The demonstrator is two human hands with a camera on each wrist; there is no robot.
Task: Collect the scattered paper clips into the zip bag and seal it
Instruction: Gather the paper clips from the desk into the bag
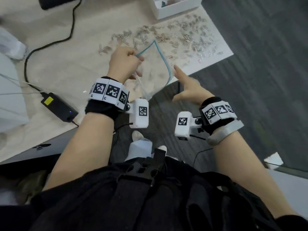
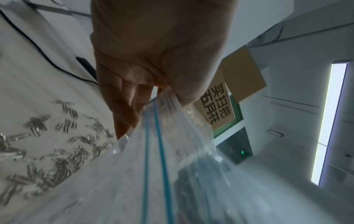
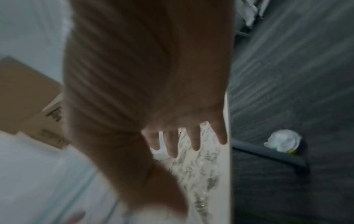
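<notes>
A clear zip bag (image 1: pixel 154 67) with a blue-green zip line hangs over the table's near edge, its mouth gaping. My left hand (image 1: pixel 126 61) pinches the bag's rim at the left; in the left wrist view the hand (image 2: pixel 153 84) grips the bunched plastic of the bag (image 2: pixel 153 174). My right hand (image 1: pixel 186 87) is open with fingers spread, just right of the bag, holding nothing; its spread fingers (image 3: pixel 193 141) hover over the table edge. Several silver paper clips (image 1: pixel 175 37) lie scattered across the table beyond the bag, and show again as paper clips (image 2: pixel 47 151) and, blurred, paper clips (image 3: pixel 203 174).
A white box (image 1: pixel 175 7) stands at the table's back. A black power adapter (image 1: pixel 58 106) and its cable (image 1: pixel 50 45) lie on the left of the beige table (image 1: pixel 75 64). The table corner ends at right over dark carpet (image 1: pixel 266 80). Crumpled white paper (image 3: pixel 282 140) lies on the floor.
</notes>
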